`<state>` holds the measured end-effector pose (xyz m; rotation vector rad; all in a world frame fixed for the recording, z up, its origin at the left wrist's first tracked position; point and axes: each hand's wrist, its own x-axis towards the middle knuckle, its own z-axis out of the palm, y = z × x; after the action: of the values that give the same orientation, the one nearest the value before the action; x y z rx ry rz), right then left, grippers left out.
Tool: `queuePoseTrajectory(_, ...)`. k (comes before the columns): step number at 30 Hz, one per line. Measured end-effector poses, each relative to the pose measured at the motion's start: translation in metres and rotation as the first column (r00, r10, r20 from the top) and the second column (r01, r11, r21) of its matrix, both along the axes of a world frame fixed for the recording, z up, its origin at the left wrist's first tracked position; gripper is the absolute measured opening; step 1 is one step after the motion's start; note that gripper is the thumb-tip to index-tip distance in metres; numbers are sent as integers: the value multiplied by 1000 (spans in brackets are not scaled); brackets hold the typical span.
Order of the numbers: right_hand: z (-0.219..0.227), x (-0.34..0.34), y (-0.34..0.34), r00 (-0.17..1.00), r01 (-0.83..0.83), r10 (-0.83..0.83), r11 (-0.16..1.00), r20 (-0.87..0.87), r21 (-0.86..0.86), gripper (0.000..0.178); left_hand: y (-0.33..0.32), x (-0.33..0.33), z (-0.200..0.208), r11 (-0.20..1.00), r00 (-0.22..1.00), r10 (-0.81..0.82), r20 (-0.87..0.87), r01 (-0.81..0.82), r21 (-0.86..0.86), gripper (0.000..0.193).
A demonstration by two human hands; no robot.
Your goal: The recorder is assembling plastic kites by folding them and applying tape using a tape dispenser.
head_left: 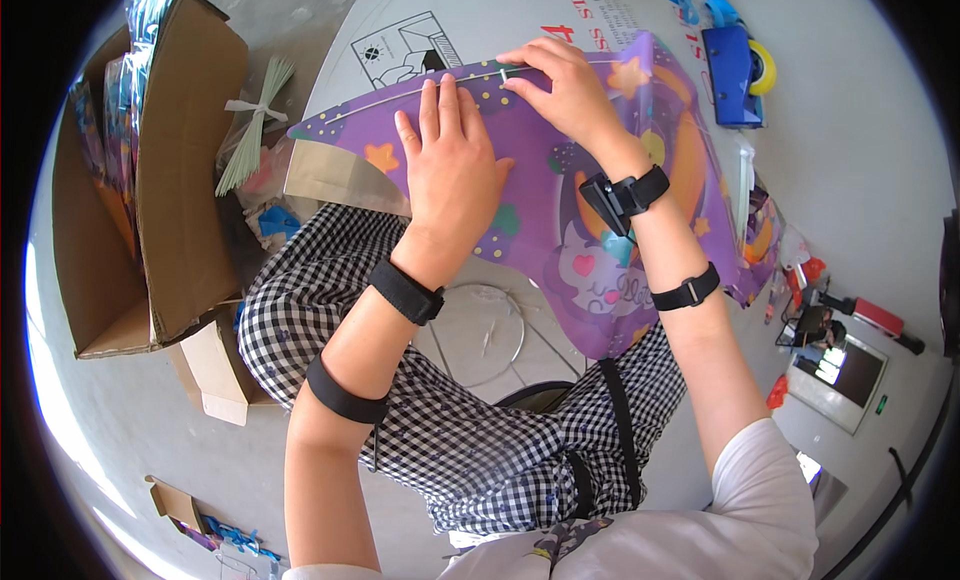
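A purple printed sheet [530, 180] with stars, yellow dots and a cartoon figure, looking like a kite sail, lies over the white table edge and hangs onto my lap. Along its far dotted edge runs a thin white rod [370, 106]. My left hand [447, 170] rests flat on the sheet, fingers stretched, their tips by the rod. To its right, my right hand [580, 105] brings thumb and forefinger together around the rod near a small white piece [503, 76]. A beige patch [345, 178] shows at the sheet's left corner.
At left stands an open cardboard box [190, 160] with colourful packages, beside a tied bundle of thin pale rods [256, 125]. A blue tape dispenser [735, 75] with yellow tape is at the far right. Electronic devices [840, 375] sit lower right.
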<state>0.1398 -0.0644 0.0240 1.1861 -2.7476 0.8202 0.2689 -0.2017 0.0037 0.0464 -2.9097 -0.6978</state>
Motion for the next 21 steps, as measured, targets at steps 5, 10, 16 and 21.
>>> queuePoseTrajectory(5, 13, -1, 45, 950, 100, -112, 993, -292, -55, 24, 1, 0, 1, 1000, 1000, -18, 20, 18, 5, 80)
queuePoseTrajectory(10, 14, -6, 132, 725, 682, -688, 709, 40, -176, 28, 0, 1, 2, 1000, 999, -10, 38, 10, -12, 81)
queuePoseTrajectory(16, -14, 13, 194, 785, 618, -613, 768, -87, 167, 40, 0, 1, 3, 1000, 998, -7, 61, 8, -19, 81)
queuePoseTrajectory(21, -12, 10, 217, 811, 584, -559, 788, -171, 193, 44, -2, 0, 3, 999, 999, -17, 48, 19, -29, 80)
